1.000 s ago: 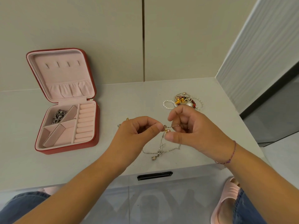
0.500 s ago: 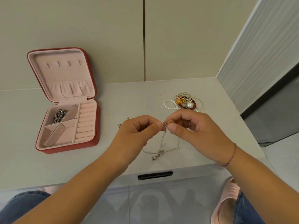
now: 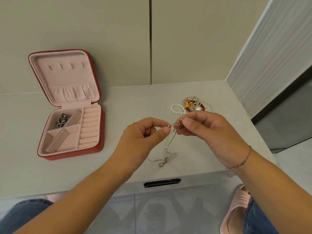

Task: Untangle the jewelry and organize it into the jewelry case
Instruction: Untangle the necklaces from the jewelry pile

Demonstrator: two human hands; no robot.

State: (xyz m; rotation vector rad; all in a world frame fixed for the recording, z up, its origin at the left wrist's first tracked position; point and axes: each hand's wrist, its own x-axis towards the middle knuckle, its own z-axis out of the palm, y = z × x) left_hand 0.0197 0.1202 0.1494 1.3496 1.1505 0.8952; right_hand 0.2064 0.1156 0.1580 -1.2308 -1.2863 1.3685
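A thin silver chain necklace (image 3: 168, 149) hangs between my hands, its lower end with a small pendant lying on the white table (image 3: 135, 102). My left hand (image 3: 143, 137) pinches the chain from the left. My right hand (image 3: 207, 129) pinches a small gold piece tangled with the chain at the top. A tangled pile of jewelry (image 3: 191, 106) with white pearls, red beads and gold pieces lies just behind my right hand. The red jewelry case (image 3: 69, 105) stands open at the left, pink inside, with a dark silver piece (image 3: 62, 119) in its back left compartment.
A wall runs along the back of the table and a ribbed white panel (image 3: 270, 48) closes its right side. A dark drawer handle (image 3: 162, 182) sits in the front edge below my hands. My knees and a pink slipper (image 3: 236, 210) show below.
Both hands have risen a little and drawn slightly apart, lifting the chain higher off the table. My right fingers have shifted their pinch on the gold piece.
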